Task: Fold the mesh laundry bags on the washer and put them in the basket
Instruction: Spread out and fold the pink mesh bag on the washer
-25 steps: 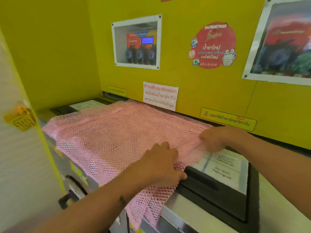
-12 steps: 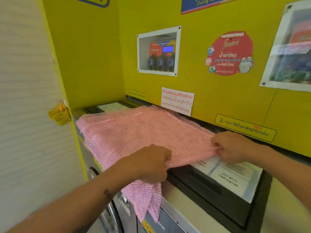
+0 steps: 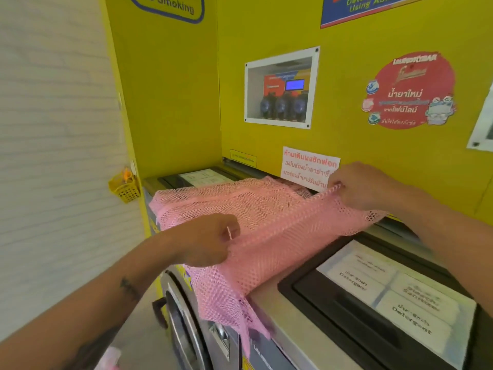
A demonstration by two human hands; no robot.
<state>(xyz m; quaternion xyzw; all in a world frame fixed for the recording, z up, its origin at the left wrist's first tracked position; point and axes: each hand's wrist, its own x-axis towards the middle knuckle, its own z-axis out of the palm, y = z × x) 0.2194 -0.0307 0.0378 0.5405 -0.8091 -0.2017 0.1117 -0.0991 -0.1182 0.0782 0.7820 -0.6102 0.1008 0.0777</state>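
A pink mesh laundry bag (image 3: 266, 222) lies spread over the top of the washer (image 3: 288, 313), with one part hanging down over the front. My left hand (image 3: 208, 240) pinches the bag's near edge at the washer's front. My right hand (image 3: 365, 186) grips its far right edge and holds it lifted off the washer, close to the yellow wall. The right side of the bag rises in a slope between the two hands. No laundry basket for the bags shows in the head view.
The black detergent drawer lid (image 3: 378, 297) with white labels lies to the right on the washer. The round washer door (image 3: 184, 324) is below. A small yellow basket (image 3: 124, 186) hangs on the left white wall. A yellow wall (image 3: 346, 145) with signs stands close behind.
Both hands have lifted the bag's right edge off the washer and carried it up and leftward. The right hand rose toward the wall. The camera tilted down and left.
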